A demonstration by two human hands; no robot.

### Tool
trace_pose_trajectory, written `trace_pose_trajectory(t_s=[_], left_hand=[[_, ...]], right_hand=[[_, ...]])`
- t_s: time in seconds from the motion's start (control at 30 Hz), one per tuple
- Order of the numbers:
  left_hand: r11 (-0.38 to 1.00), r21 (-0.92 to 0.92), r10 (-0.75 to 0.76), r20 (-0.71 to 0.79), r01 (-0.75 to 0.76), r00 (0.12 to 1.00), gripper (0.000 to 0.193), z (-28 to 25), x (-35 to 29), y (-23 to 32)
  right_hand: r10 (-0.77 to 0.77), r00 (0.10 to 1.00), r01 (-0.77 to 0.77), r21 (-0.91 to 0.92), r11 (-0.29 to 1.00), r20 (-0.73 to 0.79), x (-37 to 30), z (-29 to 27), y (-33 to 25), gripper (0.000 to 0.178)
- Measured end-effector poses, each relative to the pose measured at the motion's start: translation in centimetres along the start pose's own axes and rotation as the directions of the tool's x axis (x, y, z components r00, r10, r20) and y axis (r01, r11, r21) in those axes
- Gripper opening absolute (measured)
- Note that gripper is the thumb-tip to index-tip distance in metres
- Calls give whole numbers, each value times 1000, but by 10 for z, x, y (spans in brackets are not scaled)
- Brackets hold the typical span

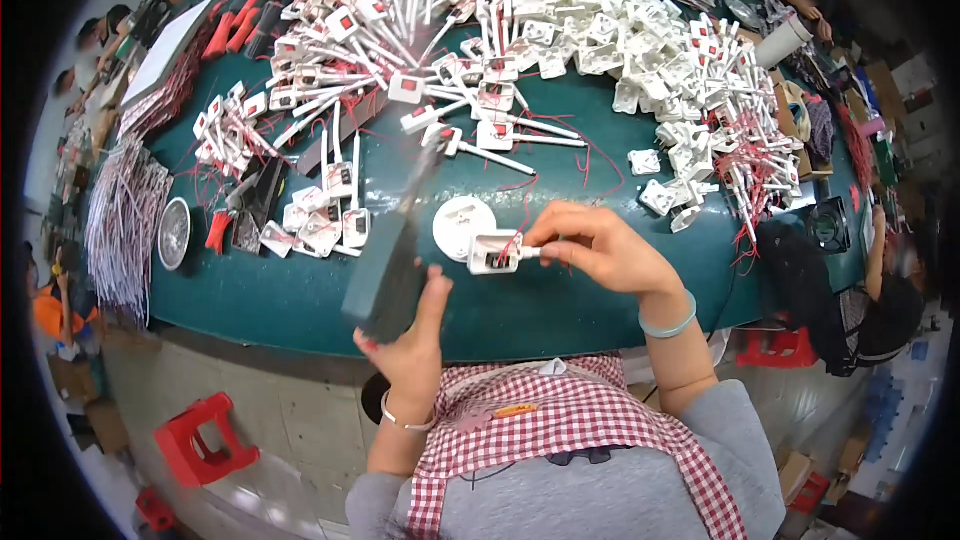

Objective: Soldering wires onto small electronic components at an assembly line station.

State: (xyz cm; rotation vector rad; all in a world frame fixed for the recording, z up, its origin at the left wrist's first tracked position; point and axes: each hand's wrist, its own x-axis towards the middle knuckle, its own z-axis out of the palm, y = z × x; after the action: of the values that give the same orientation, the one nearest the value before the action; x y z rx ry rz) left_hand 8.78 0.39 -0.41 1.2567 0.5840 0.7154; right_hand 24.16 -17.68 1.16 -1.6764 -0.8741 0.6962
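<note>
My right hand (600, 250) pinches the thin white stem of a small white plastic housing (490, 262). The housing's open side faces up, showing dark parts and red wires inside. It is over the near edge of a round white disc (460, 220) on the table. My left hand (412, 345) grips a dark grey-green blocky tool (385, 275) with a narrow upper end. Motion smears this tool, so its exact kind cannot be made out. It is left of the disc, apart from the housing.
A large heap of stemmed white housings (345, 25), some with red switches, covers the far left of the green table (600, 315). White shells (590, 15) pile up behind, with wired pieces (740, 110) at right. A metal bowl (174, 234) and red-handled tools (235, 25) lie left.
</note>
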Motion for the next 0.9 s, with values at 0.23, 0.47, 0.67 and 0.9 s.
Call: trace_pose_trajectory(t_s=[0.23, 0.47, 0.67, 0.9], left_hand=[[967, 205, 130, 123, -154, 984, 29, 5, -2, -14], [951, 262, 145, 95, -165, 985, 26, 14, -13, -25], [867, 414, 232, 159, -278, 960, 34, 19, -16, -33], [952, 292, 97, 4, -94, 995, 26, 12, 2, -41]], right_hand=[[-17, 990, 39, 154, 987, -140, -1, 33, 1, 21], [-42, 858, 116, 114, 987, -511, 6, 75, -1, 10], [-85, 798, 152, 63, 986, -596, 11, 88, 6, 8], [-131, 902, 42, -219, 975, -411, 26, 60, 8, 7]])
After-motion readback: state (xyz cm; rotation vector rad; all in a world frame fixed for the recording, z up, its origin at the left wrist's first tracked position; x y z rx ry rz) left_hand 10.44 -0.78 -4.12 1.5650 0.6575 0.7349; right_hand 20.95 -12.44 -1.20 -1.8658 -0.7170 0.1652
